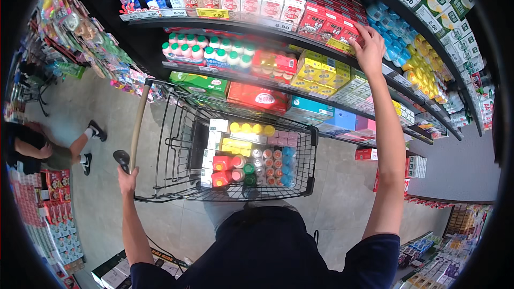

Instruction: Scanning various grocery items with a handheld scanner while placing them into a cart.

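My right hand (370, 48) reaches up to the upper shelf, its fingers at the right end of a row of red milk drink cartons (327, 22); whether it grips one cannot be told. Low on the left, my left hand (127, 180) is wrapped round the end of the beige handle (138, 128) of a wire shopping cart (316, 160). Inside the cart stand yellow-capped bottles (252, 129), red cartons (221, 178), blue bottles (288, 166), green-capped bottles (249, 174) and white cartons (207, 158). White cartons with pink print (272, 6) stand left of the red ones.
Below the shelf edge (241, 24) are packs of green-capped bottles (227, 53) and yellow cartons (321, 70). Large boxes (257, 97) stand low behind the cart. Blue bottles (387, 28) are right of my right hand. At the far left, another person (36, 148) is in the aisle.
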`<state>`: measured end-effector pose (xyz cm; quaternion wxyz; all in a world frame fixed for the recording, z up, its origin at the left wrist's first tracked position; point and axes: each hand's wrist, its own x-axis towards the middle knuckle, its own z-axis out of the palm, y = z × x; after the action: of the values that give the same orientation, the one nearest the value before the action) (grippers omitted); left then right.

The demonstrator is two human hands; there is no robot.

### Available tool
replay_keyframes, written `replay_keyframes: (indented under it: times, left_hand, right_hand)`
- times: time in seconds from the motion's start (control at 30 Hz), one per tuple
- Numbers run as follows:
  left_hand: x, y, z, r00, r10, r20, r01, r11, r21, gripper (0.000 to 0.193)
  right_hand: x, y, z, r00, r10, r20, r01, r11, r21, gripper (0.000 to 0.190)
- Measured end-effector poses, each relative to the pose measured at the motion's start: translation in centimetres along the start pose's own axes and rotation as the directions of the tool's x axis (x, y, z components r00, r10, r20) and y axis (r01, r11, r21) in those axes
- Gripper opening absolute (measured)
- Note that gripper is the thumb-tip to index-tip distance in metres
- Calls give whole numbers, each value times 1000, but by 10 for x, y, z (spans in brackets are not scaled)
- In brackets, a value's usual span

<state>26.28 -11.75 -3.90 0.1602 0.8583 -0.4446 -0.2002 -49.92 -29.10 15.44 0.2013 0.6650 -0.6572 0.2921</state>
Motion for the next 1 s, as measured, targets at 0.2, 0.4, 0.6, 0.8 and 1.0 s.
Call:
replay_keyframes:
  times: [0.2,0.4,0.6,0.8,1.0]
  left_hand:
    - [1,-5,0,1000,10,-5,-10,1000,-4,78]
    - [-2,1,-3,1000,-16,0,16,999,41,83]
    - [-3,8,-1,998,-67,13,67,997,50,83]
    - [-6,5,-4,1000,-8,-23,9,999,50,76]
    - [-5,16,-3,1000,-14,19,13,999,48,76]
  right_hand:
    - [-14,-8,8,997,-47,-60,43,996,-81,52]
    - [-14,-5,6,989,-138,-60,132,986,-99,48]
    - [-38,-33,7,966,-196,-171,158,964,-213,52]
    - [-176,-108,58,963,-257,83,227,936,267,42]
    - [-391,-175,148,689,-128,714,-279,862,424,33]
